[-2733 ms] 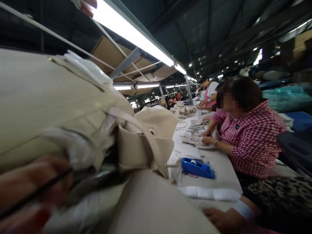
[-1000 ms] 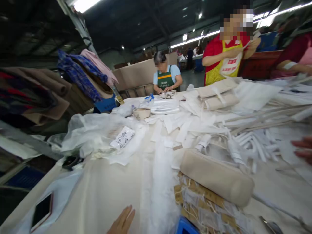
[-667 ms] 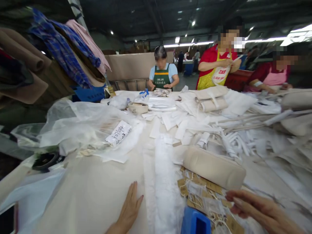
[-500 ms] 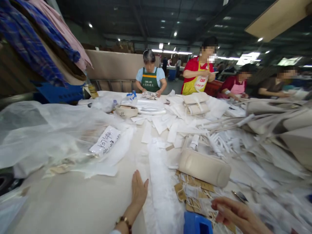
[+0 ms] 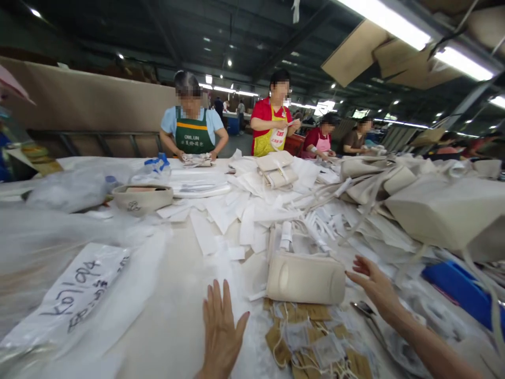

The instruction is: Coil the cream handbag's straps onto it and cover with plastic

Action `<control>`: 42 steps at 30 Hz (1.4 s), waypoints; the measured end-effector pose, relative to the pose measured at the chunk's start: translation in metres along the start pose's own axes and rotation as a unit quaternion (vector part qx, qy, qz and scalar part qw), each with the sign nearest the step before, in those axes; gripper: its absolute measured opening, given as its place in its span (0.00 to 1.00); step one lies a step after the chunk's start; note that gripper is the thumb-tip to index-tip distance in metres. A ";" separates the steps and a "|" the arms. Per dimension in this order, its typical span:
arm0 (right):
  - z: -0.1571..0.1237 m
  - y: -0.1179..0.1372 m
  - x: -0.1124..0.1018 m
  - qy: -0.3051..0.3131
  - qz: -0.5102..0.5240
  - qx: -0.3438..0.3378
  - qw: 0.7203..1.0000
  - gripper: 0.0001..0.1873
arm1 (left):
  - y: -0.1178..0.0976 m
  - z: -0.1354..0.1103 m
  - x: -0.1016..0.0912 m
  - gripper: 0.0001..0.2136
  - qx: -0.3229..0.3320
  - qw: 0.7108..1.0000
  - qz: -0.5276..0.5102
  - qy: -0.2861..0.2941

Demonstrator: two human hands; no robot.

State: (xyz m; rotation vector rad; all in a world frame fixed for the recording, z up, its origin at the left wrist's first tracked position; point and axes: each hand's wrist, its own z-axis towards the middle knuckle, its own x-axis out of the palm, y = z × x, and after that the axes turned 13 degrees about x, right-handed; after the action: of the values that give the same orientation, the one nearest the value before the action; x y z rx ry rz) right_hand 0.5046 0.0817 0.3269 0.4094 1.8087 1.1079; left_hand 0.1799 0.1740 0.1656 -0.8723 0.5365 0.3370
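Observation:
My left hand [image 5: 223, 331] is held low at the front with its palm down and fingers spread, over white sheet material on the table. It holds nothing. My right hand [image 5: 373, 287] reaches forward with fingers stretched apart, close to the right end of a cream handbag [image 5: 305, 279]. Whether the fingertips touch the bag I cannot tell. The bag lies on its side with a white-wrapped strap part on top. Before it lies a pile of brown paper tags [image 5: 298, 314] with white strings and small clear packets. Scissors [image 5: 365, 310] rest beneath my right wrist.
A plastic bag with a handwritten label [image 5: 74, 289] lies at left. A pile of cream bags [image 5: 442, 205] fills the right, above a blue box [image 5: 461, 292]. White strips [image 5: 203, 234] and a cream pouch [image 5: 142, 199] lie farther back. Several co-workers stand or sit across the table.
The view has turned right. My right hand has moved forward from beside the tags to the handbag's end. My left hand's fingers have spread. The blue box near the tags has gone from there.

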 end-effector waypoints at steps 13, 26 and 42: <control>0.074 -0.062 0.023 0.226 0.140 0.045 0.963 0.41 | -0.049 0.125 0.089 0.34 -0.172 0.893 -0.387 0.155; 0.085 -0.055 0.022 0.158 0.121 -0.013 0.980 0.32 | -0.044 0.133 0.084 0.35 -0.153 0.891 -0.381 0.193; 0.085 -0.087 0.045 0.070 0.055 0.056 0.994 0.40 | -0.059 0.137 0.094 0.25 -0.190 0.890 -0.386 0.150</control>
State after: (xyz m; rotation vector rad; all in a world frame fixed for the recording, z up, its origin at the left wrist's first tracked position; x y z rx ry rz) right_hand 0.5695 0.1087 0.2179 0.5144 1.9979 1.1378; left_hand 0.3275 0.2529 0.2208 -1.4543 0.3681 -0.4485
